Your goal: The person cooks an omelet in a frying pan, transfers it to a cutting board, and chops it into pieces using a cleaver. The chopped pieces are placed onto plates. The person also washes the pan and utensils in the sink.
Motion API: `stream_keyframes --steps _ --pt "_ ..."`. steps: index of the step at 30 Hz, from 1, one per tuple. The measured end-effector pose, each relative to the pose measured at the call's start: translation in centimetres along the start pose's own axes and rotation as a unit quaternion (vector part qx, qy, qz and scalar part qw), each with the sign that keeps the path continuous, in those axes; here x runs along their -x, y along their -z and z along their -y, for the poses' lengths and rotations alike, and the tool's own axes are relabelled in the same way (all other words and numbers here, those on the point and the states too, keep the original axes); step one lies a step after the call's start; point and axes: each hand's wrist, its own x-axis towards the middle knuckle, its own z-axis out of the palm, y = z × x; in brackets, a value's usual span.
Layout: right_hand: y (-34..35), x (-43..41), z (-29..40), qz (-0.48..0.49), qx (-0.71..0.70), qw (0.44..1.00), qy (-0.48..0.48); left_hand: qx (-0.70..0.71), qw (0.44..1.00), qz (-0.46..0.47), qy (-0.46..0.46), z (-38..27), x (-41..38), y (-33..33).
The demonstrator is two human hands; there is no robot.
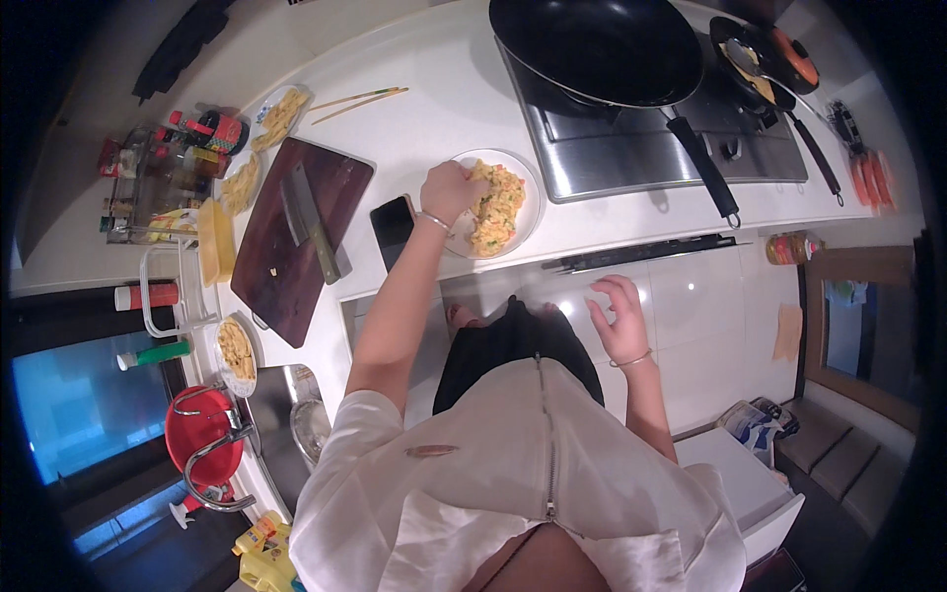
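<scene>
My left hand [453,194] is over the left side of a white plate [534,194] of scrambled eggs [497,211] flecked with orange and green bits. Its curled fingers reach the edge of the eggs; the fingertips are partly hidden, so I cannot tell whether they grip anything. Beside my left wrist lies a dark smartphone [392,224], partly behind the forearm. My right hand [623,322] hangs in front of the counter, fingers bent and apart, holding nothing.
A wok [599,52] and a smaller pan [746,63] stand on the gas stove [592,166], handles over the front. A cleaver [305,214] rests on the cutting board [259,259]. Chopsticks [359,103] lie behind. Left are bottles [222,132] and a sink faucet [196,462].
</scene>
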Motion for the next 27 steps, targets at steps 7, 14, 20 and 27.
stream_keyframes --steps 7,14,20,27 --pt "-0.9 -0.4 0.6 0.013 -0.003 1.0 0.006 0.194 0.98 -0.028 -0.033 2.7 0.9 1.3" --pt "-0.9 -1.4 0.4 0.03 -0.011 0.999 0.028 0.285 0.951 -0.022 -0.116 3.4 2.0 2.2" --pt "-1.6 -4.1 1.2 0.086 -0.076 0.993 0.03 0.262 0.957 0.02 -0.124 2.2 3.6 3.5" --pt "-6.8 -18.2 6.2 0.171 -0.089 0.955 0.225 0.356 0.921 0.089 -0.133 3.5 4.5 5.4"
